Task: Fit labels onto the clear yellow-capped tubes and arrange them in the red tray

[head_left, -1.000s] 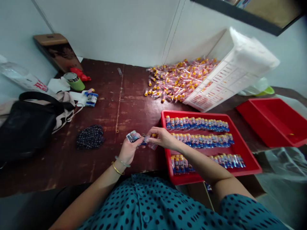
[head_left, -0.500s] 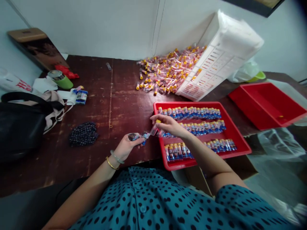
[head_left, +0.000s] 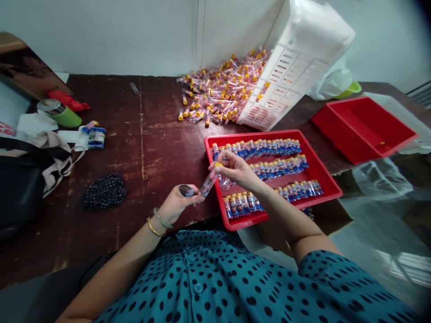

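My left hand is closed on a small bunch of printed plastic label sleeves in front of my body. In my right hand is a clear tube with a yellow cap, pinched near the cap and tilted down to the left. Its lower end meets the left fingertips; whether it sits inside a sleeve I cannot tell. Another clear tube shows under the right fingers. Below the right arm lies a red tray with rows of labelled tubes, yellow caps up.
A heap of yellow-capped tubes spills from a tilted white basket at the back. A second red tray stands right. On the left are a dark patterned cloth, a green cup, a sleeve bundle and a black bag.
My right hand has brought the tube down so its lower end reaches the left fingertips, where a sleeve stuck out before. The view has shifted slightly to the right.
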`<state>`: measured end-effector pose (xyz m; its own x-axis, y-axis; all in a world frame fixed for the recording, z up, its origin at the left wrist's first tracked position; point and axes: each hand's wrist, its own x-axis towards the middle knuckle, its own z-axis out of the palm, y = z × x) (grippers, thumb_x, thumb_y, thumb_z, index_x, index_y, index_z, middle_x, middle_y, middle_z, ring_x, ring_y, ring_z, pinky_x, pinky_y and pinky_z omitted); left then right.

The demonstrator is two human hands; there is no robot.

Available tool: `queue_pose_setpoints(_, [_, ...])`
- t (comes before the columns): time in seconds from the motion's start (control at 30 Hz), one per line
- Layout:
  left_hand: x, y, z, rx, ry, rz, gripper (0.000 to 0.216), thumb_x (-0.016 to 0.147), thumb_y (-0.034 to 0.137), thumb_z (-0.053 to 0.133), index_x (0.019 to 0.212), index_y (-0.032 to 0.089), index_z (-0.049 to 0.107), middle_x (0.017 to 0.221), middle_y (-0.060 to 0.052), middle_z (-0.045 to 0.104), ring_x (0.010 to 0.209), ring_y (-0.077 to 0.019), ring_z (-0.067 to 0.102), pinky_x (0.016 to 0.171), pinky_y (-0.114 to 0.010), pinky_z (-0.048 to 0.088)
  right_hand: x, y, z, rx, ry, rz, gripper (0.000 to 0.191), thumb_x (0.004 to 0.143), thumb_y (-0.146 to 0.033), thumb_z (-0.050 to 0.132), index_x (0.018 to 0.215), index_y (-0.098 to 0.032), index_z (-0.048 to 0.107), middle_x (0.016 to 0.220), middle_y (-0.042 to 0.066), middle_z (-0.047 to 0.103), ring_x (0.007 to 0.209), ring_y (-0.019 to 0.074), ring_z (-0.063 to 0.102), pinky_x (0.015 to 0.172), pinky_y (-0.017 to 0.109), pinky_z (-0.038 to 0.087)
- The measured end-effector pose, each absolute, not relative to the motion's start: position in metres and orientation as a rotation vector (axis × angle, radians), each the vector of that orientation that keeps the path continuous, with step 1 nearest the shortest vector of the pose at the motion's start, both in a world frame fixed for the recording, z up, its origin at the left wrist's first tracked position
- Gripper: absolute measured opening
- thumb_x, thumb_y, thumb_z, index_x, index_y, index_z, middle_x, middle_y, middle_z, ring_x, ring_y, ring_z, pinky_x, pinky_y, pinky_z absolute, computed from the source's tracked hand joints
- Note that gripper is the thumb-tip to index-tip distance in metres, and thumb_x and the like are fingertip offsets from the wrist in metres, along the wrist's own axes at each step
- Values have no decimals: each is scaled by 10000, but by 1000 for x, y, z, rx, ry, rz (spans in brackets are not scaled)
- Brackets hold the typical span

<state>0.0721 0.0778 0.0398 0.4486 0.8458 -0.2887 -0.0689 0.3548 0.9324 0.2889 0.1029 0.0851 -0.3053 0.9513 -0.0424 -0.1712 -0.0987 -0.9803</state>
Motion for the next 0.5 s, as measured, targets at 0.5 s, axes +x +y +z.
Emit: queue_pose_setpoints(0.5, [109,60,50,667,794,547,288,717,364,806,878,151,699,739,-18,680,644,-140,610,609,-253,495,295,43,54,-1157,-1269,1358,306,781,-420,754,927,-191,615,883,23,687,742,138,641,678,255,532])
